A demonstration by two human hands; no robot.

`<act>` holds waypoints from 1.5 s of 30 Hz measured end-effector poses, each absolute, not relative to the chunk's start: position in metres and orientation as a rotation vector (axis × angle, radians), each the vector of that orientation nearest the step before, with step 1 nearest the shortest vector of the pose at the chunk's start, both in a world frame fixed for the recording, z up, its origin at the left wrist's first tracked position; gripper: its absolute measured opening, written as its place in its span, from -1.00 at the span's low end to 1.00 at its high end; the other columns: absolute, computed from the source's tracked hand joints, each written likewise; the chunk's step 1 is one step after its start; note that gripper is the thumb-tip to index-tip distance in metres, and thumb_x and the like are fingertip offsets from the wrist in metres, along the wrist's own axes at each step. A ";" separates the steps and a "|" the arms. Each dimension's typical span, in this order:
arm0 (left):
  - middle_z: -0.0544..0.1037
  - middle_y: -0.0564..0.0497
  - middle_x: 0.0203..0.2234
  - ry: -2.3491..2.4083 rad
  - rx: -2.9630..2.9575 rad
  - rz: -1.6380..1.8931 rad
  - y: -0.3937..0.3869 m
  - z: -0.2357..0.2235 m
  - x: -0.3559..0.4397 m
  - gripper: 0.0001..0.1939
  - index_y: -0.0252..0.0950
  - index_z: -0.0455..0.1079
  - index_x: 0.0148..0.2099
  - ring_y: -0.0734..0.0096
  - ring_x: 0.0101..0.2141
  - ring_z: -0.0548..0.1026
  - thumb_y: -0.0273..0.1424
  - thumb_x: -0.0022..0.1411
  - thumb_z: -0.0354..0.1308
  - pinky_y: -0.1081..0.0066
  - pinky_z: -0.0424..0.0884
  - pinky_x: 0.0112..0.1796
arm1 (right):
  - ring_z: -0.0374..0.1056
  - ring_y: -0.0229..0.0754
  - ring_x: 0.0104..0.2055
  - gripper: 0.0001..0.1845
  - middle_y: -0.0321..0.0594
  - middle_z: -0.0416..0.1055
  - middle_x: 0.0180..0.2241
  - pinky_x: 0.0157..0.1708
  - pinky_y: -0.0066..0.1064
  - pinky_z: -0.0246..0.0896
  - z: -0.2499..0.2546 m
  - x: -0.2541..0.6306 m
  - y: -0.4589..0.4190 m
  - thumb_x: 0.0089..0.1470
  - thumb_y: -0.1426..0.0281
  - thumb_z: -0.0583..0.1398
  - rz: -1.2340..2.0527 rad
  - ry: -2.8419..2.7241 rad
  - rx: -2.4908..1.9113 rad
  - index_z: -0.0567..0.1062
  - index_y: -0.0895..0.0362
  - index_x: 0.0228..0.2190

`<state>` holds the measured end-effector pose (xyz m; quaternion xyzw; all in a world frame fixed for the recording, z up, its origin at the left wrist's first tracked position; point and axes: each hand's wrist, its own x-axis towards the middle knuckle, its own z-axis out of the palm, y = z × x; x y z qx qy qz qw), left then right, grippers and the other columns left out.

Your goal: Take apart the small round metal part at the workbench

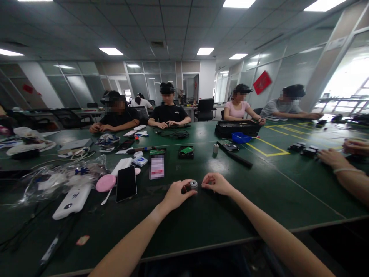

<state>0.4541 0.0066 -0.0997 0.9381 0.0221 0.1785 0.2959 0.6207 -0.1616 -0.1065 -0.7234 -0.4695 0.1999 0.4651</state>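
Forearms (138, 236) converge, left grip (176, 195) curled round cylinder (194, 186), right grip (218, 184) nearly closed, contents unclear

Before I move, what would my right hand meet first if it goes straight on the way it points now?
Your right hand would probably first meet the small, grey metal cylinder in your left hand, though exact depth is unclear.
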 end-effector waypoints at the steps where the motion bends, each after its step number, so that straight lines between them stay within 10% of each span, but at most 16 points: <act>1: 0.55 0.10 -0.29 0.052 2.494 0.482 0.007 -0.100 0.454 -0.57 -0.13 0.37 0.04 0.38 -0.37 0.44 -0.14 0.14 0.21 0.42 0.30 -0.27 | 0.29 -0.36 -0.62 -0.67 -0.17 0.51 -0.40 -0.73 -0.57 0.17 -0.108 0.622 -0.163 -0.10 0.20 0.30 0.529 -1.160 -1.784 0.47 0.21 -0.38; 14: 0.55 0.10 -0.30 0.035 2.501 0.495 0.008 -0.101 0.454 -0.56 -0.12 0.37 0.04 0.37 -0.36 0.45 -0.11 0.14 0.19 0.41 0.29 -0.26 | 0.31 -0.19 -0.36 -0.70 -0.23 0.46 -0.42 -0.40 -0.44 0.13 -0.103 0.630 -0.170 -0.09 0.12 0.29 0.207 -1.433 -2.138 0.63 -0.01 -0.31; 45: 0.53 0.07 -0.35 0.065 2.507 0.474 0.006 -0.100 0.454 -0.56 -0.13 0.37 0.06 0.36 -0.37 0.44 -0.14 0.16 0.19 0.41 0.29 -0.29 | 0.26 -0.24 -0.40 -0.75 -0.20 0.35 -0.36 -0.40 -0.41 0.19 -0.088 0.575 -0.147 0.19 0.26 0.10 0.074 -1.322 -1.803 0.53 0.10 -0.25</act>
